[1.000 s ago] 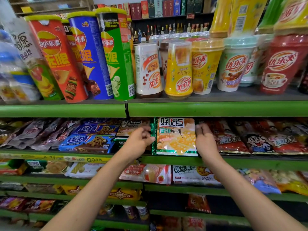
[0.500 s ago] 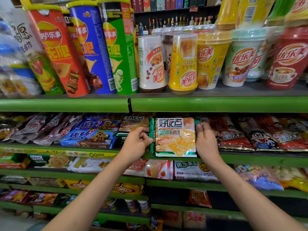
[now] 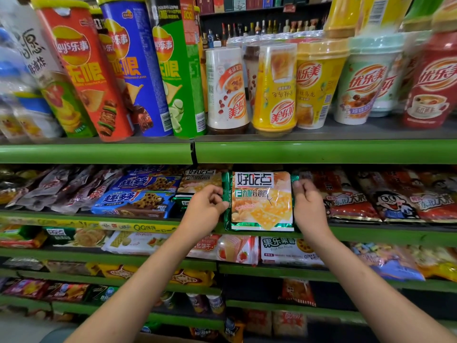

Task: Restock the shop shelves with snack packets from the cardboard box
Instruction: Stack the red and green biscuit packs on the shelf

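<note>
A green-edged biscuit packet with a yellow cracker picture lies on the second green shelf, face up and tilted toward me. My left hand pinches its left edge with curled fingers. My right hand grips its right edge, thumb on the top corner. A matching packet lies just left of it, partly behind my left hand. The cardboard box is out of view.
Chip tubes and milk-tea cups stand on the shelf above. Blue cookie packets lie to the left, red rice-cracker packets to the right. Lower shelves hold more snack packets.
Both hands have stayed on the biscuit packet, which has slid slightly back onto the shelf. The camera has dipped a little, and the upper shelf now looks higher.
</note>
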Tool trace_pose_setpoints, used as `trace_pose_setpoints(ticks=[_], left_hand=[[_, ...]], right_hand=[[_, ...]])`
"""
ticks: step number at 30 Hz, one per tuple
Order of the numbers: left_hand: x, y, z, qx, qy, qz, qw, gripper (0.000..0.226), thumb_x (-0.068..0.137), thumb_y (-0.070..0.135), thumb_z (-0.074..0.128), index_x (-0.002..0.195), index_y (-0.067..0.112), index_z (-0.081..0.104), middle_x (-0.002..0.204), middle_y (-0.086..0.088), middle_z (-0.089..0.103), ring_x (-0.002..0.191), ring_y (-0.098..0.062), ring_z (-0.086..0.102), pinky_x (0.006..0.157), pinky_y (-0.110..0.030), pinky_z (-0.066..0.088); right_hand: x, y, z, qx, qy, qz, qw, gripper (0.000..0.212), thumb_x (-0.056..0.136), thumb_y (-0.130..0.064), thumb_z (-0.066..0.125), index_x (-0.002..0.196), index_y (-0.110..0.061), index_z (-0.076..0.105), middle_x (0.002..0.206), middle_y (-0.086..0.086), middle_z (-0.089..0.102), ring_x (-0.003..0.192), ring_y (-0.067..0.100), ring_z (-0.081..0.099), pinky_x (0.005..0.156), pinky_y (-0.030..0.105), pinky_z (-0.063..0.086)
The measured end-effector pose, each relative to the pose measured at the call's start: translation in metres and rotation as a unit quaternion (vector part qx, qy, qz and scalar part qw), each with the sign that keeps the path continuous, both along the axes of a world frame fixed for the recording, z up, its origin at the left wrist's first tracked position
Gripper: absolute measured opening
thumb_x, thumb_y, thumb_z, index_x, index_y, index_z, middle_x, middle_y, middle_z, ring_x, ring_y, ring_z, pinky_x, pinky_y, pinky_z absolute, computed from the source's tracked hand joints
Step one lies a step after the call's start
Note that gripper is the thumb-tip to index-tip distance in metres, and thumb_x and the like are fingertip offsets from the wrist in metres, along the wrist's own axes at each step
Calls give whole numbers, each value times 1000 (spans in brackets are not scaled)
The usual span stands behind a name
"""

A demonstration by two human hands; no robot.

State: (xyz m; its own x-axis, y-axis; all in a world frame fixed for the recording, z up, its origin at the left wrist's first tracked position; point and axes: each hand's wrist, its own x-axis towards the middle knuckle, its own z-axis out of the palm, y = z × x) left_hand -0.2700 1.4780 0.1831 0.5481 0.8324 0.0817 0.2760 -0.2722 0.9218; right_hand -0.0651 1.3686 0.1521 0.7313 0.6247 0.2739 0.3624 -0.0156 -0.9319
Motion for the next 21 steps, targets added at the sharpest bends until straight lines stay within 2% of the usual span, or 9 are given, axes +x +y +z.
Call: trace_pose_setpoints(ticks=[4, 9, 11, 14, 16, 18, 20, 21], left_hand=[[0, 0, 1, -10, -10, -3, 1000, 18, 95, 9, 64, 101, 25, 57, 78, -4, 52, 70, -15, 49, 58, -17, 46], [0, 2, 0, -67, -40, -10, 997, 18, 94, 7, 65, 109, 16, 60, 67, 4, 52, 71, -13, 53, 73, -29, 50], [1, 2, 0, -112, -63, -11, 992, 20, 94, 4, 64, 111, 13, 60, 65, 5, 52, 68, -12, 54, 62, -28, 52], [3, 1, 2, -166, -93, -1, 982, 20, 94, 2, 62, 111, 11, 59, 71, 1, 51, 64, -12, 52, 49, -23, 49], [3, 2, 5, -172, -95, 11, 980, 19, 96, 3, 61, 112, 12, 58, 79, -3, 54, 70, -13, 54, 51, -23, 50], [3, 3, 6, -162, -87, 14, 983, 19, 98, 6, 59, 114, 16, 55, 92, -9, 58, 84, -16, 58, 59, -26, 51], [4, 3, 7, -135, -82, 16, 987, 21, 99, 9, 57, 114, 23, 52, 100, -9, 60, 92, -17, 58, 68, -29, 49], [5, 3, 8, -118, -78, 16, 990, 23, 100, 10, 57, 114, 27, 51, 102, -7, 62, 94, -17, 58, 72, -30, 49]], right_hand=[[0, -2, 3, -7, 65, 13, 998, 25, 108, -30, 39, 89, -28, 55, 79, 2, 57, 71, 15, 50, 62, 29, 37], [2, -4, 3, -9, 124, 17, 992, 20, 107, -31, 41, 97, -30, 58, 99, -6, 62, 91, 9, 54, 66, 25, 37], [3, -3, 2, -9, 150, 18, 988, 18, 107, -29, 43, 97, -30, 58, 105, -3, 63, 96, 15, 56, 73, 29, 41], [4, -3, 5, 14, 204, 15, 979, 14, 104, -21, 49, 99, -31, 58, 113, 5, 64, 105, 25, 58, 93, 41, 46], [4, -6, 9, 36, 219, 30, 975, 17, 100, -19, 55, 102, -36, 58, 107, 0, 65, 99, 21, 61, 82, 37, 50], [4, -11, 12, 29, 199, 56, 978, 23, 97, -20, 60, 104, -41, 59, 98, -8, 66, 88, 7, 63, 67, 28, 42], [4, -15, 14, 13, 162, 91, 982, 24, 95, -19, 63, 105, -41, 63, 84, -17, 66, 75, -8, 63, 67, 26, 38], [3, -17, 16, 5, 147, 107, 983, 24, 94, -20, 64, 104, -41, 66, 81, -20, 67, 75, -10, 63, 70, 27, 39]])
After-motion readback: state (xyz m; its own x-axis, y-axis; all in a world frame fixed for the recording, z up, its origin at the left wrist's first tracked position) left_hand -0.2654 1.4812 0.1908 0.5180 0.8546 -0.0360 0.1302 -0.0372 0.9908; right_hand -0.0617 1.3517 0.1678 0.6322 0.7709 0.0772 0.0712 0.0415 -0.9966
